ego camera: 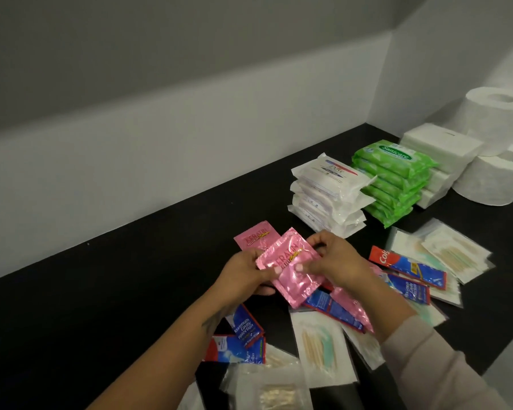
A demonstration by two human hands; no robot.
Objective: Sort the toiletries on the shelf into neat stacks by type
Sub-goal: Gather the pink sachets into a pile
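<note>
1. The left hand (243, 272) and the right hand (335, 261) are together over the black shelf (116, 291), both gripping one pink Keratin sachet (290, 269): the left pinches its left edge with the thumb on top, the right holds its right side with the thumb on the face and the fingers curled over the upper corner.
2. A second pink Keratin sachet (253, 239) lies flat on the shelf just behind the held one, partly covered by it.
3. Another pink sachet (353, 309) lies under the right forearm, among blue and red toothpaste sachets (332, 310).
4. More toothpaste sachets lie right of the hands (409, 266) and below the left forearm (245, 327).
5. Clear packets holding cotton buds (319, 347) are scattered at the near edge and to the right (453, 254), not stacked.
6. Farther back stand neat stacks: white Dove packs (329, 193), just right of them green Sanicare wipe packs (393, 179), then white folded tissue packs (440, 156).
7. Toilet paper rolls (495, 119) stand in the far right corner, one on top of others.
8. A pale sleeve (436, 365) covers the right forearm; the left forearm is bare.
</note>
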